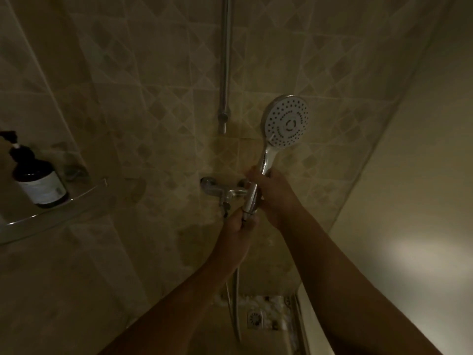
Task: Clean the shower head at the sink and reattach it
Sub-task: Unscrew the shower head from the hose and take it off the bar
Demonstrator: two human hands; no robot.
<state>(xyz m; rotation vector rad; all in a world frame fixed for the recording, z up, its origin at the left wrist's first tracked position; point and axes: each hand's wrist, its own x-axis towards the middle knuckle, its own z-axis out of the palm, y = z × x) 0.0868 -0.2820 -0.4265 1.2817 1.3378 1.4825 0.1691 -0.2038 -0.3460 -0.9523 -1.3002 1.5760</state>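
Observation:
In a dim shower stall, the chrome shower head (286,121) points its round white nozzle face toward me, upright. My right hand (271,193) is wrapped around its handle, just in front of the wall mixer tap (220,189). My left hand (239,231) pinches the hose nut at the bottom end of the handle. The shower hose (236,303) hangs down from under my left hand toward the floor. Whether the nut is threaded onto the handle is hidden by my fingers.
A vertical chrome riser rail (225,62) runs up the tiled wall. A glass corner shelf (53,211) at left carries a dark pump bottle (38,180). A floor drain (255,319) lies below, beside a glass door edge (299,326).

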